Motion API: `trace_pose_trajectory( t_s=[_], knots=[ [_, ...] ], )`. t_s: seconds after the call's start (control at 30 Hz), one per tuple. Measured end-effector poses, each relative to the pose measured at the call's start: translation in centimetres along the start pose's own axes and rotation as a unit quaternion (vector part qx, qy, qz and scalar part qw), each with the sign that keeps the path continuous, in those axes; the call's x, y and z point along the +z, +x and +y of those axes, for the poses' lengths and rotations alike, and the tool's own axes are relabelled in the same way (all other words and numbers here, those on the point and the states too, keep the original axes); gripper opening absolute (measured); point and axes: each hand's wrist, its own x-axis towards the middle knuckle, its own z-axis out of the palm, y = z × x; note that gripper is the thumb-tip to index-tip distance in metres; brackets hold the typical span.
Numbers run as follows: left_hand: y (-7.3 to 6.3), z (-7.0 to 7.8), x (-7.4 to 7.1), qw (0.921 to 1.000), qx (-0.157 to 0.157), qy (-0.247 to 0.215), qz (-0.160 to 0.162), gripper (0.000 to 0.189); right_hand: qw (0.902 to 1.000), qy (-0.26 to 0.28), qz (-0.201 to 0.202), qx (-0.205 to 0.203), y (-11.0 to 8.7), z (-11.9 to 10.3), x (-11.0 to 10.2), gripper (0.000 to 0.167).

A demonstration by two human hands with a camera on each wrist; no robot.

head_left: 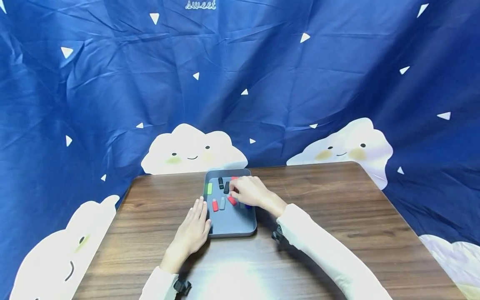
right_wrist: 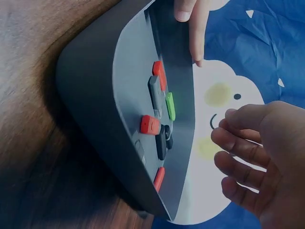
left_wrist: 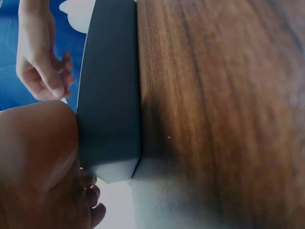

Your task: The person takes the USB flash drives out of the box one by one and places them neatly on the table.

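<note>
A grey tray [head_left: 232, 223] holds several small USB flash drives. Among them are a green one [head_left: 210, 188], two black ones, a grey one [head_left: 222, 203], red ones and a blue one [head_left: 248, 206] partly hidden by my right hand. My left hand [head_left: 193, 227] lies along the tray's left side, fingers straight, touching its edge. Over the right part of the tray hovers my right hand [head_left: 249, 191]. In the right wrist view this hand [right_wrist: 257, 152] has loosely bent fingers, with no drive visible between them. Below it lies a red flash drive [right_wrist: 150, 125].
The tray stands on a brown wooden table [head_left: 318, 196], near its far edge. Behind hangs a blue cloth [head_left: 262, 62] with white clouds and triangles. A dark wrist camera [head_left: 182, 286] sits on the left wrist, another [head_left: 277, 234] on the right.
</note>
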Motion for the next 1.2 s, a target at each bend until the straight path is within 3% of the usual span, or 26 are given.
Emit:
trace_pose_trajectory(
  t_s=[0.37, 0.7, 1.2],
  knots=[
    [0.0, 0.0, 0.0, 0.9997, -0.015, -0.006, -0.017, 0.061, 0.9994, 0.003, -0.027, -0.023, 2.8, -0.7, 0.5, 0.007],
    [0.2, 0.2, 0.0, 0.9994, -0.018, -0.013, -0.025, 0.061, 0.9984, 0.008, -0.055, -0.006, 4.8, -0.5, 1.0, 0.011],
    [0.0, -0.2, -0.2, 0.9993, -0.010, -0.026, -0.023, 0.062, 0.9967, 0.007, -0.081, 0.009, 8.1, -0.9, 3.7, 0.013]
  ],
)
